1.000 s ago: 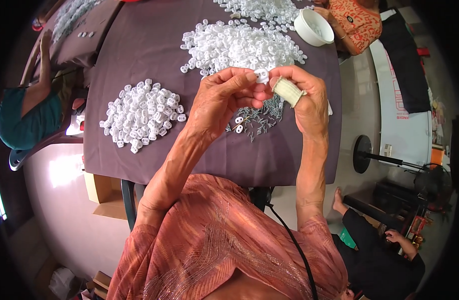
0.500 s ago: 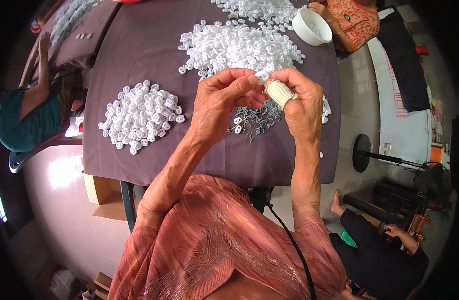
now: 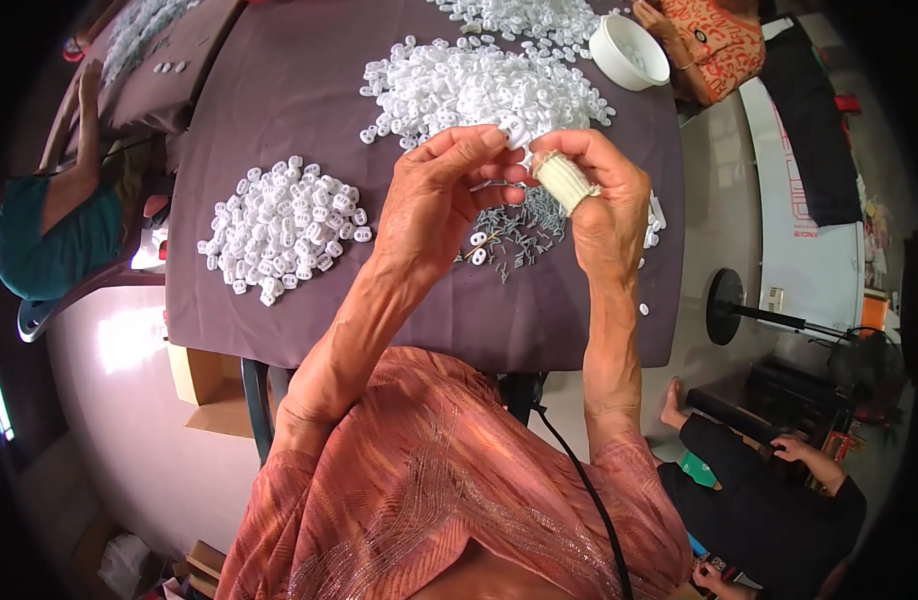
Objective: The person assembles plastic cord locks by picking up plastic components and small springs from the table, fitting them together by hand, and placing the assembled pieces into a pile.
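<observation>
Between thumb and fingertips, my left hand (image 3: 411,205) pinches a small white oval plastic piece (image 3: 515,131) with dark holes, in front of the big pile. My right hand (image 3: 611,205) is close beside it, fingers curled to the thumb, which wears a cream ribbed knit cover (image 3: 566,181). What the right fingertips grip is hidden. Under the hands lie small grey screw-like bits (image 3: 519,232) and a white two-holed piece (image 3: 478,257) by a thin yellowish stick. A large heap of white pieces (image 3: 479,88) spreads beyond, and a smaller heap (image 3: 279,232) sits left.
The brown cloth-covered table (image 3: 409,325) has a white tub (image 3: 629,52) at its far right, next to another person in orange. A person in teal (image 3: 54,240) sits at left. One in black (image 3: 769,500) is at lower right, near a black stand (image 3: 722,306).
My left hand has shifted slightly left and away with the white piece, opening a small gap from the right hand. The person in black has moved their arms.
</observation>
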`<control>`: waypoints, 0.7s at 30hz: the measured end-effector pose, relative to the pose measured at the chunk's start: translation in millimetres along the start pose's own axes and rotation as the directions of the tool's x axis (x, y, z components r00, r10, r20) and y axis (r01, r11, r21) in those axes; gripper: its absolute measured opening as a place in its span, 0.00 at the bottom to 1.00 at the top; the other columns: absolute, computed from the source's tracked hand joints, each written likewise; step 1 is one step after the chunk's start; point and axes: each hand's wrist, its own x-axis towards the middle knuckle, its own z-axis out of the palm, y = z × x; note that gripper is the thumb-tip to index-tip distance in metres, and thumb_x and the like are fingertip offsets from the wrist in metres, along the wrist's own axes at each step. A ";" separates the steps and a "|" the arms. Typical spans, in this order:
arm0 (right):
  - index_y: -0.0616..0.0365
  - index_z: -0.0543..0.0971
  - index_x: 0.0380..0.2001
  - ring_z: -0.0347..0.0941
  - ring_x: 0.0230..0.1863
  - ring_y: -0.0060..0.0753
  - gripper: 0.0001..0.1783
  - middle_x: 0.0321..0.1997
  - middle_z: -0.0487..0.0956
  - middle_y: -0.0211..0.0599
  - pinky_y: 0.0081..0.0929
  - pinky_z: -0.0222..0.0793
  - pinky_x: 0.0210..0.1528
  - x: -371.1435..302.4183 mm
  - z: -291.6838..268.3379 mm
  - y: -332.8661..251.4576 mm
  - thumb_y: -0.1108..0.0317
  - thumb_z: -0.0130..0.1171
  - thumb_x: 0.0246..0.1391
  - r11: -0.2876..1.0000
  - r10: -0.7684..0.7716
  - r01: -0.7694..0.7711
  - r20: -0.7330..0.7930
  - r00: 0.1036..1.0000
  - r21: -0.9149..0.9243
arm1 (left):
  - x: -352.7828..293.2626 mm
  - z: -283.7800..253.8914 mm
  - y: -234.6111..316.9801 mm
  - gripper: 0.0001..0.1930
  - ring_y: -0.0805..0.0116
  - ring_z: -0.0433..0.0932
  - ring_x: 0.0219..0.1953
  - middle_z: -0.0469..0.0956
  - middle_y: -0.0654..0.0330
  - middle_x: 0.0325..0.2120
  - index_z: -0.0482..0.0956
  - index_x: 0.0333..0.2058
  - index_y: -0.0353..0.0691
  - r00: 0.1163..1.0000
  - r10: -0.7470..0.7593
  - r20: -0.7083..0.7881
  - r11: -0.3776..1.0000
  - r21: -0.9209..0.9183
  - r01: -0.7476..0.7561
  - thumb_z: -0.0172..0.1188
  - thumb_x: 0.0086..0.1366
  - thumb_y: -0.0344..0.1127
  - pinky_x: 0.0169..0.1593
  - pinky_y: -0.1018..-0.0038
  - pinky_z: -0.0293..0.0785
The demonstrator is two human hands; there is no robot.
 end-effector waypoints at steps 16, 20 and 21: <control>0.63 0.75 0.38 0.71 0.32 0.22 0.16 0.30 0.76 0.35 0.18 0.67 0.35 6.0 -15.1 -11.9 0.75 0.46 0.42 0.954 -0.233 0.268 0.227 0.946 -0.138 | -2.5 -5.0 1.5 0.09 0.66 0.76 0.24 0.76 0.53 0.24 0.71 0.32 0.31 0.979 -0.116 0.166 0.992 0.067 0.106 0.51 0.58 0.32 0.31 0.74 0.75; 0.67 0.75 0.36 0.70 0.32 0.22 0.21 0.33 0.74 0.36 0.17 0.65 0.34 7.6 -19.5 -6.7 0.62 0.47 0.41 0.943 -0.234 0.287 0.279 0.931 -0.166 | -3.4 -2.7 1.9 0.09 0.64 0.77 0.24 0.76 0.50 0.26 0.71 0.32 0.29 0.978 -0.126 0.165 0.989 0.099 0.111 0.52 0.57 0.31 0.29 0.74 0.76; 0.67 0.75 0.36 0.70 0.32 0.22 0.21 0.33 0.74 0.36 0.17 0.65 0.34 7.6 -19.9 -4.9 0.62 0.47 0.41 0.943 -0.233 0.286 0.280 0.931 -0.167 | -4.2 -1.5 2.7 0.09 0.64 0.77 0.24 0.76 0.50 0.26 0.71 0.32 0.29 0.978 -0.126 0.164 0.989 0.097 0.111 0.52 0.57 0.31 0.29 0.74 0.76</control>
